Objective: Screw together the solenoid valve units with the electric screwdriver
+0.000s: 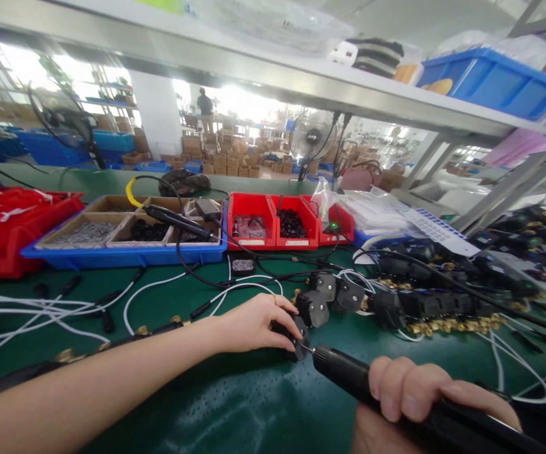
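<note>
My left hand (256,320) is closed around a small black plastic housing (300,347) on the bench, its fingers pressed to the top and near side. My right hand (412,391) grips a black electric screwdriver (348,372) from the right, fingers wrapped round its barrel. The thin bit points at the housing and its tip appears to touch the face; whether a screw sits there is too small to tell. Just behind stand similar black housings (314,308) with silvery screw heads and brass fittings.
A blue tray (126,257) of small parts and red bins (253,243) line the back. Another screwdriver (178,221) lies across the tray. White cables (131,302) spread at left; many brass-fitted units (424,302) crowd the right. A shelf (254,75) hangs overhead.
</note>
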The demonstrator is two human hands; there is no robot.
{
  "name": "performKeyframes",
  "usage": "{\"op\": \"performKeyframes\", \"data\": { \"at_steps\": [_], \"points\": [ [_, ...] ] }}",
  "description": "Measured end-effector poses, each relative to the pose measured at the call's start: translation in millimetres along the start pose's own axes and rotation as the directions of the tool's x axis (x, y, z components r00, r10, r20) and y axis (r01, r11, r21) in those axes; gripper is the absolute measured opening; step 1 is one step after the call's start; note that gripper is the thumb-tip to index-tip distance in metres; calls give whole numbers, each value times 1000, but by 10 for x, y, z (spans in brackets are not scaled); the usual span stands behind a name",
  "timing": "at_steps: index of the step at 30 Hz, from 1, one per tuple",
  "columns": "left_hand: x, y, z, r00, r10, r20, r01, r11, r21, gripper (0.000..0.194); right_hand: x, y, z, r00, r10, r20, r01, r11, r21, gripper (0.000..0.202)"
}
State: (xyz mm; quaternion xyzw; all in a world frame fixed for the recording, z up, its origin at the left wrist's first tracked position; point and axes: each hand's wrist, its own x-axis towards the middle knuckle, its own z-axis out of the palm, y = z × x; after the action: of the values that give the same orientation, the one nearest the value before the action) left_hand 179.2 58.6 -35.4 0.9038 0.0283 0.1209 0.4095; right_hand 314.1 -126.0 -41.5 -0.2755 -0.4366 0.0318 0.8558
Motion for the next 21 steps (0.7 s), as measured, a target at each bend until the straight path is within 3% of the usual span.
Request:
{"op": "performKeyframes", "data": {
  "at_steps": [4, 12, 16, 21],
  "points": [
    [6, -6, 0, 1000, -5, 13, 5, 1000, 6, 21, -22, 27, 30, 999, 6, -42, -6, 1000, -4, 39],
    [26, 19, -13, 1000, -12, 25, 11, 999, 35, 20, 6, 36, 29, 999, 4, -37, -4, 1000, -9, 40],
    [36, 17, -2, 1000, -6, 26, 4, 999, 52, 21, 73, 3, 129, 999, 33, 6, -33, 998, -45, 36],
    [40, -11, 21, 1000, 7, 12, -8, 998, 67, 21, 104, 46, 315, 987, -28, -161, 15, 996, -83, 42]
  ]
}}
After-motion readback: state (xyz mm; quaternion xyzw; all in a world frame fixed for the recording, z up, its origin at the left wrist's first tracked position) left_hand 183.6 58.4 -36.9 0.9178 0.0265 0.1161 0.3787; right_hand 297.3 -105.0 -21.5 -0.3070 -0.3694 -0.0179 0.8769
